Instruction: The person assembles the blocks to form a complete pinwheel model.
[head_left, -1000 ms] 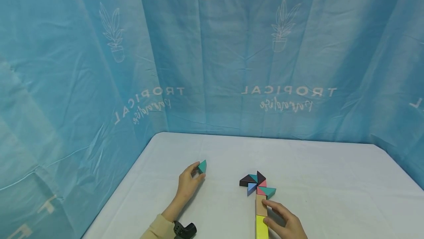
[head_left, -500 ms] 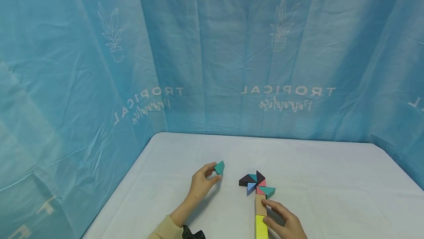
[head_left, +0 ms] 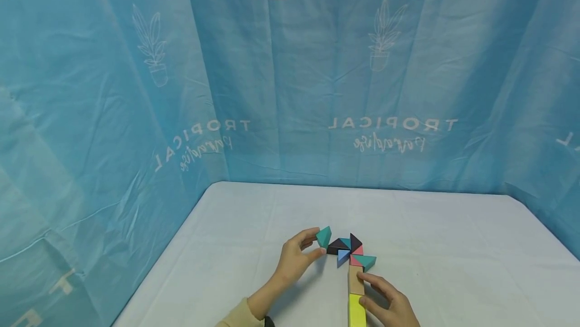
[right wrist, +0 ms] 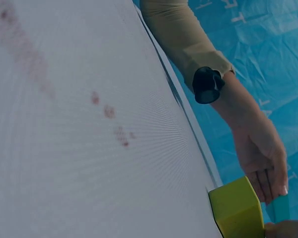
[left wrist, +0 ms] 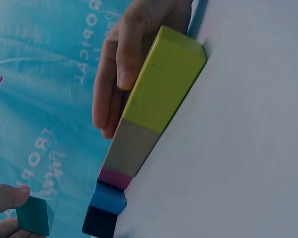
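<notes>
Pinched between the thumb and fingers of my left hand (head_left: pixel 292 261) is a teal triangular block (head_left: pixel 323 237), held up just left of a pinwheel-like cluster of small triangles. That cluster includes a black block (head_left: pixel 337 248), a blue triangle (head_left: pixel 343 257) and another teal triangle (head_left: pixel 366 261). Below it, a tan block (head_left: pixel 355 282) and a yellow block (head_left: pixel 357 313) run in a line toward me. My right hand (head_left: pixel 391 304) lies along their right side, index finger at the tan block and thumb at the yellow one. In the left wrist view its fingers hang fairly straight beside the yellow block (left wrist: pixel 166 82).
A white cloth covers the table (head_left: pixel 453 246). Blue printed curtains (head_left: pixel 290 85) hang behind it and at both sides. A black wrist camera (right wrist: pixel 207 85) sits on the left forearm by the beige sleeve (right wrist: pixel 184 34).
My left hand has carried the teal triangular block rightward over the table, up close to the cluster. My right hand and the laid blocks stay in place.
</notes>
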Motion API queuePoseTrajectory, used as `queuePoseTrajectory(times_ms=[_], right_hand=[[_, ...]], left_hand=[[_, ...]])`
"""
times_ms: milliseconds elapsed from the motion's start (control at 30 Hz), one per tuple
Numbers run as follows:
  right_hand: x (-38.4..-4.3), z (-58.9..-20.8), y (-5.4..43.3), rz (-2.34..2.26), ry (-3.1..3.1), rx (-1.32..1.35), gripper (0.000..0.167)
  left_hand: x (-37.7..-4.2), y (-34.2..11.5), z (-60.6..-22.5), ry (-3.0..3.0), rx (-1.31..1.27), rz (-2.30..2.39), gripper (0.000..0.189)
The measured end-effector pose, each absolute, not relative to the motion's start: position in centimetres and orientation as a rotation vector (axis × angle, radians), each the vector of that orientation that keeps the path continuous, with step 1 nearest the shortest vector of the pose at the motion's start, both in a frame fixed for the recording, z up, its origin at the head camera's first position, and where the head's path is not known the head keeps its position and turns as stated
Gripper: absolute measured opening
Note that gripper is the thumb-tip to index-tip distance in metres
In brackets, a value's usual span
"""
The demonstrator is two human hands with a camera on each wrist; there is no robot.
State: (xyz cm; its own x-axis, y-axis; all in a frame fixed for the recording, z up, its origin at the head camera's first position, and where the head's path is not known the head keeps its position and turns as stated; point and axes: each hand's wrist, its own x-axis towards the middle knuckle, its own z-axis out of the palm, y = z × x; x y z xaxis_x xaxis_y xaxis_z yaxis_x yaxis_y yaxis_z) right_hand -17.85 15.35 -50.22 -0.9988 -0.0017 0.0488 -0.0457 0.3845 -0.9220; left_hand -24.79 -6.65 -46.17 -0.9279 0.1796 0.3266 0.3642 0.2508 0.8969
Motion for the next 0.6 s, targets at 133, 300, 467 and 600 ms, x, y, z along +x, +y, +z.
queuePoseTrajectory(times_ms=[133, 300, 467, 600], right_hand=[[-17.8, -50.3, 15.4, 1.724, -2.58, 0.04, 0.047], [-17.7, -50.3, 15.4, 1.739, -2.571, 0.05, 0.047], [-17.7, -50.2, 15.4, 1.732, -2.568, 0.058, 0.047], [-17.7, -50.1, 15.5, 1.74, -2.571, 0.055, 0.047]], left_hand=[[-23.1, -5.7, -44.1, -2.36, -0.55, -1.8, 0.044], [-22.3, -4.9, -43.4, -2.382, -0.567, -1.844, 0.042], [-23.3, -4.5, -46.2, -2.39, -0.596, -1.891, 0.046], [-22.8, -4.2, -46.7, -2.42, -0.621, -1.883, 0.046]])
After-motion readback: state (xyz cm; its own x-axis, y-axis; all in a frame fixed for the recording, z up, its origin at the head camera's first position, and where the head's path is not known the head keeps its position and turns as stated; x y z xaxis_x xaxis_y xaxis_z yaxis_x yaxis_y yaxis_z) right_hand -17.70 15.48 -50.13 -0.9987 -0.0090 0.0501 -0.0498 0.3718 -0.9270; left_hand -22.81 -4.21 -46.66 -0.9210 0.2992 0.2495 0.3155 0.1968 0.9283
